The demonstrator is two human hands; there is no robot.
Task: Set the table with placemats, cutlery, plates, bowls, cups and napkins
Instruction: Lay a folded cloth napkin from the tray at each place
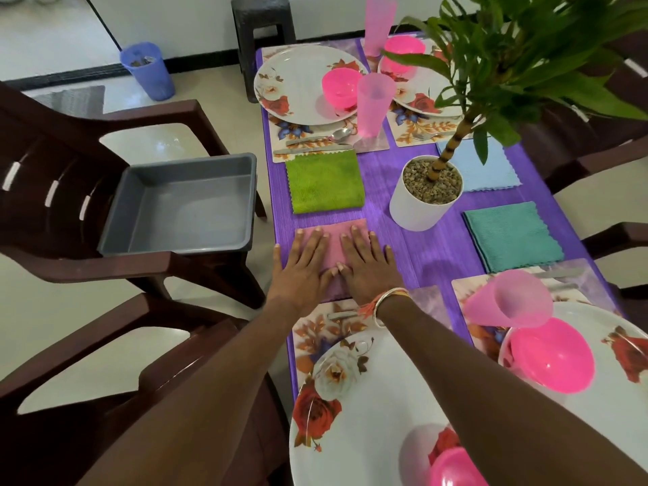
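My left hand [302, 264] and my right hand [364, 263] lie flat, fingers straight, side by side on a pink napkin [333, 249] on the purple table [396, 191]. Just behind it lies a green napkin [324, 182]. A teal napkin [513, 236] and a light blue napkin [485, 170] lie on the right side. Near me stands a floral plate [354, 412] on a placemat [315, 331], with a pink bowl [452, 468] at its near edge. A knife [342, 315] shows partly under my right wrist. Other settings carry plates, pink bowls [550, 356] and pink cups [373, 103].
A potted plant in a white pot [419, 205] stands mid-table, its leaves overhanging the right side. A grey tub [182, 205] sits on a brown chair [45, 191] to the left. Another chair arm is below my left arm. A blue bin [149, 70] stands on the floor.
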